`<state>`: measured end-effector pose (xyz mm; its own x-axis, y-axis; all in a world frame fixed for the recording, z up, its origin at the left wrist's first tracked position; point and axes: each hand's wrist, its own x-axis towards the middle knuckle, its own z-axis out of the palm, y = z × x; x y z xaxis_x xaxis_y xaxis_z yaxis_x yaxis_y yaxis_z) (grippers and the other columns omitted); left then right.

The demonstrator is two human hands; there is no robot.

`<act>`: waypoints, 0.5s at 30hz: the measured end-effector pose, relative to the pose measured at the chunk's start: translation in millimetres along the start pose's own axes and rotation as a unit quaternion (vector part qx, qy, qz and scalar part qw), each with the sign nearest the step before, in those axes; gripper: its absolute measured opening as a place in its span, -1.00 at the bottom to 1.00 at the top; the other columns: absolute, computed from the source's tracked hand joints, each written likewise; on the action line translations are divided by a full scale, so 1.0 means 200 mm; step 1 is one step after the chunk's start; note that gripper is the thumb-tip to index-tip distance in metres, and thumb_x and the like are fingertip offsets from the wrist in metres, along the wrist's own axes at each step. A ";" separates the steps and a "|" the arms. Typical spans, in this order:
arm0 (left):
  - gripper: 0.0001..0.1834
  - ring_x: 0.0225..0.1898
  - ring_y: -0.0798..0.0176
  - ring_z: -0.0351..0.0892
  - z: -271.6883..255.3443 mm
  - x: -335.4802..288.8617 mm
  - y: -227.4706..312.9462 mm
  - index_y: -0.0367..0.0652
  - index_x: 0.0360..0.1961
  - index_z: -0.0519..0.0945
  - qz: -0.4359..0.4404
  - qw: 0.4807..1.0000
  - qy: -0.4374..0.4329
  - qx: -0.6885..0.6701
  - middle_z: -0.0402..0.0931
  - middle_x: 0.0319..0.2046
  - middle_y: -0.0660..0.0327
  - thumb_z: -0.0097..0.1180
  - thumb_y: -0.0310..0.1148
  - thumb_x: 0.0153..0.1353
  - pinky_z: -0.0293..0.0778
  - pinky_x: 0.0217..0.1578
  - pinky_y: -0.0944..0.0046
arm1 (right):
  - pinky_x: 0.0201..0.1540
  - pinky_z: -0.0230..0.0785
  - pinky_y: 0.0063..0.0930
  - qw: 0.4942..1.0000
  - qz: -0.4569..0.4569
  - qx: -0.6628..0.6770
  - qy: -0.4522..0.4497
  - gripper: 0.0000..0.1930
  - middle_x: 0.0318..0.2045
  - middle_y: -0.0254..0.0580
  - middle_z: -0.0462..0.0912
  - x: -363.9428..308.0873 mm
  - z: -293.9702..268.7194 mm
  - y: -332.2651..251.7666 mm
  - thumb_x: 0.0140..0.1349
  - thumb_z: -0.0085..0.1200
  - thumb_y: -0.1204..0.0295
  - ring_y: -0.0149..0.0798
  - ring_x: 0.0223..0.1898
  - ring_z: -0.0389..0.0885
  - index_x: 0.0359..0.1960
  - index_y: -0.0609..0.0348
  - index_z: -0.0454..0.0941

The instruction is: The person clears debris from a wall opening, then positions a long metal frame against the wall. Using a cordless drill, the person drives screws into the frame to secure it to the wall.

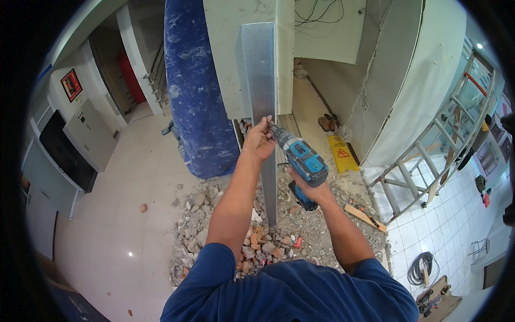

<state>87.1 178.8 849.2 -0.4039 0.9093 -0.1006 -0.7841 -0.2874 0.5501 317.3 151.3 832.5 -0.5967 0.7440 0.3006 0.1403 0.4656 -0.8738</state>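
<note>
My right hand [315, 190] is wrapped round the grip of a blue and black cordless drill [307, 161], its nose pointing up and left at a metal channel. That silvery metal channel [259, 70] stands upright, its upper part against the edge of a pale wall panel [228, 70]. Beside the drill's tip, my left hand [259, 141] has its fingers pinched together in front of the channel. Whatever lies between those fingertips is too small to make out.
Broken bricks and rubble [201, 214] cover the floor around the channel's foot. A blue covered slab [196, 96] leans at the left. To the right are a yellow floor sign [342, 153], a wooden strip [365, 217], a metal ladder [418, 177] and coiled cable [422, 268].
</note>
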 end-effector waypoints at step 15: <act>-0.71 -0.30 0.30 0.51 -0.08 0.05 0.02 -0.19 0.02 0.54 -0.010 0.998 -0.052 0.032 0.52 -0.35 0.30 0.12 -0.23 0.42 0.53 -0.11 0.22 | -0.07 0.52 -0.26 0.999 -0.033 -0.030 0.027 -0.70 -0.21 -0.08 0.75 0.00 0.02 -0.02 0.23 0.30 0.30 -0.14 -0.15 0.73 -0.09 0.20 0.64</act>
<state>72.6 181.8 836.8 -0.3356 0.9416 -0.0268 -0.7585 -0.2532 0.6005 314.5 147.7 834.1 -0.5622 0.7354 0.3782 0.1511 0.5410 -0.8273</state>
